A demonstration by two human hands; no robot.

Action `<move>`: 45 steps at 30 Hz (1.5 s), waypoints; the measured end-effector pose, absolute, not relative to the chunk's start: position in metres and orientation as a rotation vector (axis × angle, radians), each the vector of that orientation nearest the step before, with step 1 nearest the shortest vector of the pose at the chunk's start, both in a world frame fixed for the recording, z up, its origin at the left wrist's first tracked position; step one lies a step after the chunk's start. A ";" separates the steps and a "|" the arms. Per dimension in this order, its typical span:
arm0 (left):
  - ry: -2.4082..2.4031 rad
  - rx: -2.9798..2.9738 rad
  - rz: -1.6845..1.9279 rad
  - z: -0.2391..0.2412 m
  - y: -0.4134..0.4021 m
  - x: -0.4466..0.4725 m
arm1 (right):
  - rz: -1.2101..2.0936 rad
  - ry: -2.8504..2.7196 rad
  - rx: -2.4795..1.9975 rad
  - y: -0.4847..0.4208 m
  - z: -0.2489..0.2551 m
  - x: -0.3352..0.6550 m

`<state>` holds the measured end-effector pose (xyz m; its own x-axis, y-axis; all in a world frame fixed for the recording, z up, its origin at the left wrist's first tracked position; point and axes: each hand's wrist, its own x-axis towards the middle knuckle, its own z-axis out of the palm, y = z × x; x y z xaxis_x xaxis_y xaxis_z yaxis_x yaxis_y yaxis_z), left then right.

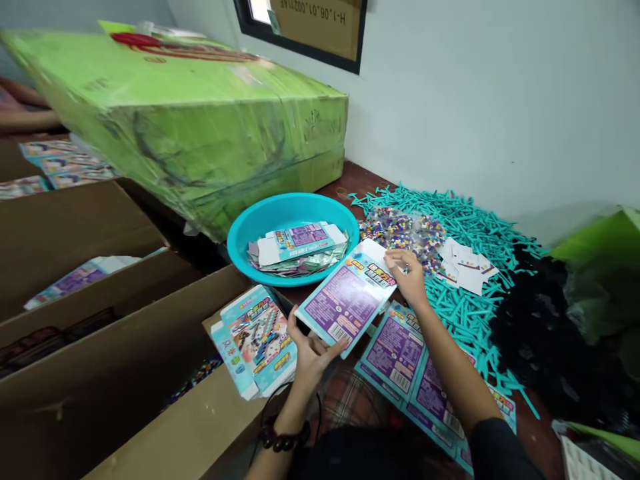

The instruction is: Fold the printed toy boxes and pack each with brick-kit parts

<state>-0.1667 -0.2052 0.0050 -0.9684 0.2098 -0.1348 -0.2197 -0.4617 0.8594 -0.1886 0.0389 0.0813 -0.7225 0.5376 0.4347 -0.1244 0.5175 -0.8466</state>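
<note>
A teal and purple printed box [345, 300] is held tilted between my two hands, its back panel with a barcode facing up. My left hand [313, 353] grips its lower end, thumb by the barcode. At the upper end, the fingers of my right hand [407, 275] are closed on the white flap edge. Beside my left hand lies a flattened-looking box [260, 340] with a colourful front and flaps out. Under my right forearm several filled or folded boxes [400, 353] lie side by side, purple backs up. Whether anything is inside the held box is hidden.
A turquoise basin [245, 263] holds small packets and another carton [303, 241]. Behind it stands a large green wrapped box [215, 140]. Turquoise sticks [460, 313], bagged coloured beads [400, 227], white paper pieces [467, 267] and black items [535, 340] lie right. Brown cartons [190, 427] stand left.
</note>
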 end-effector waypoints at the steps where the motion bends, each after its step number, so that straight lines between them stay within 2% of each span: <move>1: 1.440 -0.012 2.512 0.006 -0.201 -0.161 | 1.302 -1.977 -0.368 0.035 0.080 -0.183; 5: 1.306 -0.069 2.519 0.006 -0.194 -0.149 | 1.718 -1.514 -0.581 0.021 0.075 -0.165; 10: 1.252 -0.023 2.648 0.002 -0.197 -0.162 | 1.928 -1.376 -0.676 0.015 0.082 -0.156; 16: 1.200 0.455 2.713 0.007 -0.193 -0.176 | 2.010 -1.220 -0.772 0.010 0.086 -0.153; 29: 1.222 0.352 2.744 -0.004 -0.198 -0.175 | 2.097 -1.199 -0.826 0.007 0.077 -0.149; 32: 1.242 0.430 2.623 0.000 -0.208 -0.179 | 2.084 -1.244 -0.810 0.012 0.071 -0.148; 38: 1.566 0.337 2.022 0.014 -0.216 -0.180 | 1.949 -1.548 -0.677 0.003 0.059 -0.148; 42: 1.819 0.130 1.914 0.009 -0.210 -0.175 | 1.637 -1.989 -0.609 0.023 0.055 -0.177; 45: 1.803 0.040 1.917 0.004 -0.216 -0.174 | 1.340 -2.023 -0.824 0.071 0.059 -0.215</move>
